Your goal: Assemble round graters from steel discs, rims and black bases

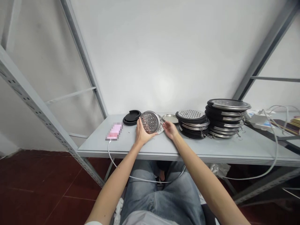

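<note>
My left hand (142, 132) grips a round perforated metal dish (151, 122) by its left and lower rim, thumb along the bottom edge. The dish is tilted up toward me, above the table. At its right edge the fingers of my right hand (171, 129) are pinched together on a small part, too small to make out. Another perforated metal piece (160, 131) shows partly behind the dish. Just behind my right hand lies a shallow round metal plate (171, 118). Black round rings or lids (132, 118) lie to the left of the dish.
On the grey table (225, 151), a shorter stack of perforated discs with black rims (192, 123) and a taller stack (227, 117) stand to the right, wire clips hanging from them. A blurred pink phone (114, 131) with a white cable (145, 180) lies left. Metal shelf posts (82, 53) frame the table.
</note>
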`<state>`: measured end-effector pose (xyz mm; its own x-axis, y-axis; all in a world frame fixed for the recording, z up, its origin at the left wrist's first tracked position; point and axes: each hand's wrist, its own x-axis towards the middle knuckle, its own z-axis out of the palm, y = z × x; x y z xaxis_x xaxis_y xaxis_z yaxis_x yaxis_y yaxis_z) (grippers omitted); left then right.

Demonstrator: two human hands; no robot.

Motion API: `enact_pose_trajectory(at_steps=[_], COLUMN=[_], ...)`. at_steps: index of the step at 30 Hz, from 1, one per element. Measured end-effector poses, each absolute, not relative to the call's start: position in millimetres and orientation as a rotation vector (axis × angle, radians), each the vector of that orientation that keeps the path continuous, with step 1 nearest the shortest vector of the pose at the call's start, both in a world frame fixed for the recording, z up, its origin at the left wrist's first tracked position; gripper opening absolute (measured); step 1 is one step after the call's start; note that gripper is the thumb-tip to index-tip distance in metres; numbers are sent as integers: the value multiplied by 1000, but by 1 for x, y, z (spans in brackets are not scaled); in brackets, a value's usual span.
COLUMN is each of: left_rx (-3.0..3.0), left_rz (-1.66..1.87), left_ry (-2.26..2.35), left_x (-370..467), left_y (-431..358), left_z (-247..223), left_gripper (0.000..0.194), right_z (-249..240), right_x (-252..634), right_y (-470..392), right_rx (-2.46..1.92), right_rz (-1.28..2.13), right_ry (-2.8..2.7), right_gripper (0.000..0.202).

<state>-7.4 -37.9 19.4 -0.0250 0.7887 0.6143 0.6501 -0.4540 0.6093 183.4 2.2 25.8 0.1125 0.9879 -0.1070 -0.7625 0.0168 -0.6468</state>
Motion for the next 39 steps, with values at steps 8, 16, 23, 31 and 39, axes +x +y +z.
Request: enact_pose_trajectory(at_steps=[8,16,23,31,39], left_rx=[2108,2196,2255,2191,2155], left_rz=[1399,1309,1164,1257,1229], left_ry=[1579,1565,1489,1439,1456], left_x=[-9,-10,-11,-11,-13], left_y=[-35,-35,-37,-33,-27], left_z=[16,14,14,10,4], left_gripper=[141,135,131,127,124], right_z=[20,12,7,2,-5], right_x=[183,172,172,177,177], right_y=[3,-24,-20,-9,-2], right_rx=[-812,-885,-1006,-1173,-1298], right_rz=[1201,597,442,462,494], right_ry=[-668,-1544,-1559,-1564,-1592], right_gripper=[14,66,64,60,56])
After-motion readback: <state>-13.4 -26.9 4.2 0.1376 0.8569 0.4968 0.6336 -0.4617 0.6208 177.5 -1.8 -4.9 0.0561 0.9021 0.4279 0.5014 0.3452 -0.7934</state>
